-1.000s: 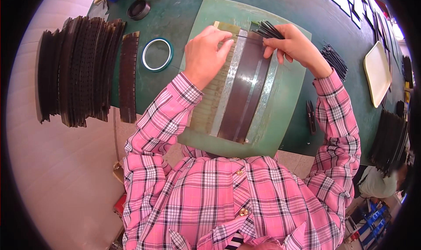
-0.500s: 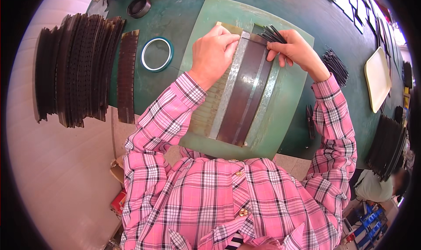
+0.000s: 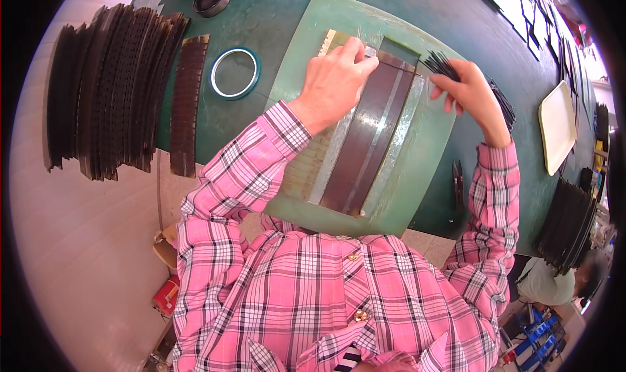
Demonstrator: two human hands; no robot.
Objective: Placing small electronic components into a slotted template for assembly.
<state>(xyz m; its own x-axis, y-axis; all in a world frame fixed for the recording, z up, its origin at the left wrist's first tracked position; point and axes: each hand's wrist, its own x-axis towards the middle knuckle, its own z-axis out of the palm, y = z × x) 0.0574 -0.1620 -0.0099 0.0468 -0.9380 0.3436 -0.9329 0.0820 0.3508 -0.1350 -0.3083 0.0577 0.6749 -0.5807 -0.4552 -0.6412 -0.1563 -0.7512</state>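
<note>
One thin stick (image 3: pixel 402 67) crosses the dark strip (image 3: pixel 366 127) at upper centre — much likely remains; our right hand (image 3: pixel 472 93) clasps a stick bundle (image 3: pixel 439 63), our left hand's (image 3: pixel 332 84) hold we cannot tell.

Green table (image 3: pixel 274 13): carried one translucent green board (image 3: pixel 411 160), which reached past the table's near edge. Mid-board lay a dark brown panel (image 3: pixel 365 137). Left hand (image 3: pixel 336 82): fingertips met at the panel's far left corner; any item between them was hidden. Right hand (image 3: pixel 471 95): gripped a bundle of thin black rods (image 3: pixel 438 62) by the board's far right corner. Table's left end: stacked dark strips (image 3: pixel 107 98), one separate strip (image 3: pixel 190 104), one teal-and-white ring (image 3: pixel 256 78).
</note>
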